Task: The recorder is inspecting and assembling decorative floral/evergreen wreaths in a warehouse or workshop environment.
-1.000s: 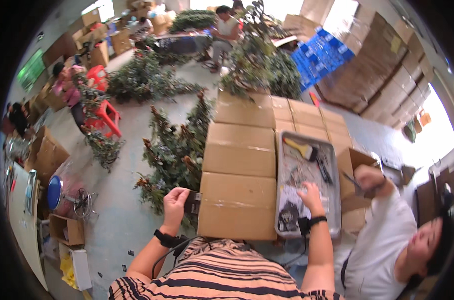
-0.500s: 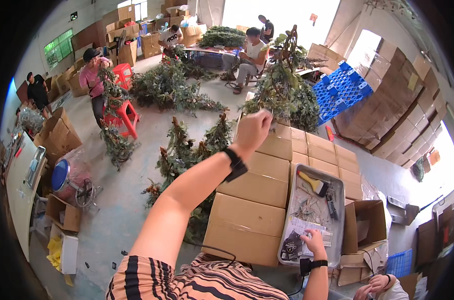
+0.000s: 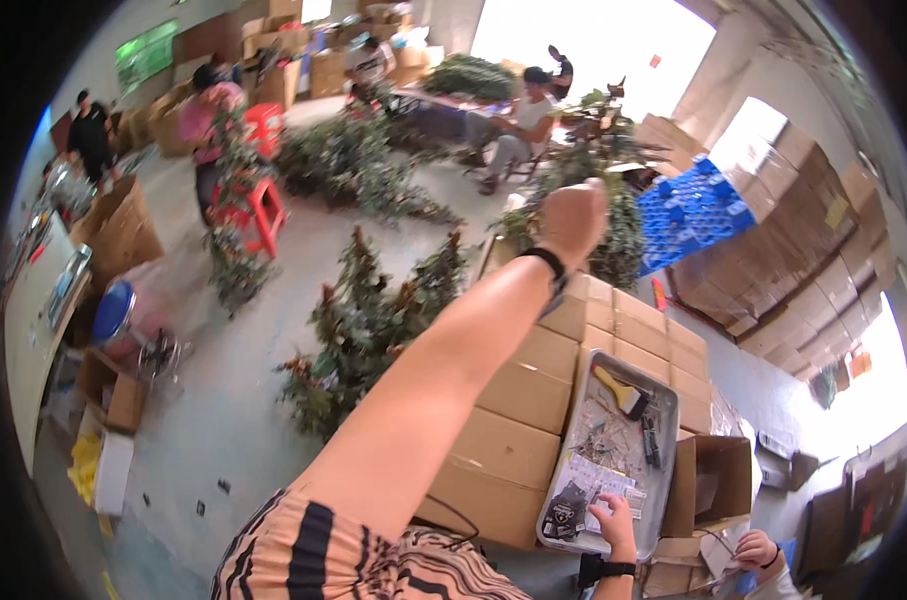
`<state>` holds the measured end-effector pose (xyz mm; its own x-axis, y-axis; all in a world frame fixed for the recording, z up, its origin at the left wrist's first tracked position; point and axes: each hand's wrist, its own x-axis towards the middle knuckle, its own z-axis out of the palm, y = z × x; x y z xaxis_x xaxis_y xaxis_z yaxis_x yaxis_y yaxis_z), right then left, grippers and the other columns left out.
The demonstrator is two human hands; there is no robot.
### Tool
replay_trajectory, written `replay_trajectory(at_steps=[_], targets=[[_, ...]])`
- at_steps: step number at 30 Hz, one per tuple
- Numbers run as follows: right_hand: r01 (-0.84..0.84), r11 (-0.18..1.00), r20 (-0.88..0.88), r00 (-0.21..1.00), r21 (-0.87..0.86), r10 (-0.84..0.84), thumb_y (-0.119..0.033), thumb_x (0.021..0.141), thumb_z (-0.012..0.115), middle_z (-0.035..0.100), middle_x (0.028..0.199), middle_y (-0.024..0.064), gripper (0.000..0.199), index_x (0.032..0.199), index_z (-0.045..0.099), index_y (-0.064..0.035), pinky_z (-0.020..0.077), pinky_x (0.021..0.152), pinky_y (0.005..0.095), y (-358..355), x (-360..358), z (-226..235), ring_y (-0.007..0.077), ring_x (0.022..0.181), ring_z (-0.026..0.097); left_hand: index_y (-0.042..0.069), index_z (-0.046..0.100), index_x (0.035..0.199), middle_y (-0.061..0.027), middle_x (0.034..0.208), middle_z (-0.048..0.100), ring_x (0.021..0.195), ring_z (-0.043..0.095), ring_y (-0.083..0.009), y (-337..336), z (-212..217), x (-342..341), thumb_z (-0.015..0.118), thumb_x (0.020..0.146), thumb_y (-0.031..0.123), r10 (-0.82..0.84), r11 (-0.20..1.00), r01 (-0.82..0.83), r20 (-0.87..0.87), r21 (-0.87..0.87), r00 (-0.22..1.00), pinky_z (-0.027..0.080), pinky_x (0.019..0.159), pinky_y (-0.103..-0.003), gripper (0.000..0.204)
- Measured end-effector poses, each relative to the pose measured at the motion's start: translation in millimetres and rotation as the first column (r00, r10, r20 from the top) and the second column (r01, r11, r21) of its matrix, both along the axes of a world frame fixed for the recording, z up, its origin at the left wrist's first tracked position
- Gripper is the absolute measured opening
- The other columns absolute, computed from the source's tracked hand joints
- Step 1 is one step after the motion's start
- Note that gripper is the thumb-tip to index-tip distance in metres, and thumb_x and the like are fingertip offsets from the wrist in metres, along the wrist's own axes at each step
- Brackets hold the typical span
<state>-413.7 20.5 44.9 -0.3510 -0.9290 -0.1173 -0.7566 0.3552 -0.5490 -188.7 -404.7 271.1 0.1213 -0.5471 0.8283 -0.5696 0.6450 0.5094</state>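
My left arm, in a striped sleeve with a black wristband, reaches far across the stacked cartons [image 3: 498, 465]. Its hand [image 3: 573, 222] is closed, a little blurred, in front of the leafy artificial greenery [image 3: 613, 235]; whatever the fingers may hold is hidden. My right hand [image 3: 615, 524], also banded, is low over the near end of a metal tray [image 3: 671, 420]. Its fingers are apart and slightly curved, beside a black card [image 3: 565, 510] and printed paper slips [image 3: 601, 474]. Farther up the tray lie a yellow-handled brush [image 3: 621, 390], a black tool [image 3: 651, 440] and loose small bits.
An open carton [image 3: 708, 485] adjoins the tray, with another person's hand [image 3: 758, 548] near it. Bushy garlands [image 3: 358, 340] stand on the floor left of my arm. A blue plastic pallet [image 3: 693, 215] leans beyond the cartons. Several people work farther back among greenery and red stools [image 3: 263, 215].
My left hand has moved right and slightly farther out, still closed. The view has shifted. My right hand stays over the tray's near end. The other person's hand at lower right is now nearer the carton.
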Motion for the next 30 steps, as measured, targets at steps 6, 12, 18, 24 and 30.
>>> replay_trajectory(at_steps=[6, 12, 18, 24, 30], targets=[[-0.028, 0.999, 0.015, 0.999, -0.026, 0.029, -0.019, 0.072, 0.074, 0.058, 0.095, 0.0132, 0.035, 0.102, 0.065, -0.0043, 0.0462, 0.081, 0.0373, 0, -10, 1, 0.0282, 0.090, 0.056, 0.007, 0.058, 0.073, -0.0157, 0.062, 0.060, 0.059, 0.063, -0.0313, 0, 8, -13, 0.048, 0.086, 0.013, 0.106, 0.984, -0.102, 0.017, -0.147, 0.994, 0.049, 0.056, -0.044, 0.018], [0.015, 0.999, 0.038, 0.999, -0.039, -0.014, -0.020, 0.073, 0.075, 0.064, 0.096, 0.0128, 0.036, 0.105, 0.067, -0.0040, 0.0479, 0.080, 0.0343, 9, -29, -3, 0.0236, 0.089, 0.060, 0.006, 0.055, 0.073, -0.0167, 0.065, 0.061, 0.060, 0.064, -0.0311, 20, 10, -23, 0.049, 0.084, 0.011, -0.035, 0.999, 0.035, -0.014, -0.040, 0.999, 0.049, 0.054, -0.043, 0.014], [-0.072, 0.997, 0.005, 0.997, 0.010, 0.072, -0.025, 0.073, 0.075, 0.062, 0.099, 0.0146, 0.038, 0.105, 0.067, -0.0068, 0.0483, 0.082, 0.0374, 7, -12, 11, 0.0290, 0.093, 0.060, 0.007, 0.055, 0.075, -0.0131, 0.063, 0.061, 0.059, 0.063, -0.0308, 12, -6, 2, 0.048, 0.092, 0.019, 0.137, 0.990, -0.138, 0.034, 0.042, 0.990, 0.050, 0.055, -0.043, 0.022], [-0.015, 1.000, 0.020, 1.000, -0.006, 0.015, -0.022, 0.075, 0.074, 0.064, 0.098, 0.0145, 0.036, 0.105, 0.066, -0.0032, 0.0495, 0.080, 0.0354, 20, -11, 23, 0.0267, 0.090, 0.062, 0.010, 0.057, 0.081, -0.0087, 0.067, 0.062, 0.065, 0.064, -0.0268, 14, 38, -11, 0.054, 0.085, 0.016, 0.090, 0.988, -0.080, 0.072, -0.133, 0.993, 0.050, 0.060, -0.040, 0.007], [0.038, 0.998, 0.078, 0.996, -0.045, -0.034, -0.016, 0.077, 0.072, 0.066, 0.096, 0.0133, 0.030, 0.102, 0.067, -0.0017, 0.0489, 0.079, 0.0339, 19, -6, 21, 0.0244, 0.087, 0.063, 0.010, 0.057, 0.078, -0.0098, 0.062, 0.061, 0.062, 0.064, -0.0284, 8, 21, -5, 0.052, 0.085, 0.013, 0.074, 0.988, -0.071, 0.015, -0.135, 0.997, 0.049, 0.055, -0.041, 0.008]])
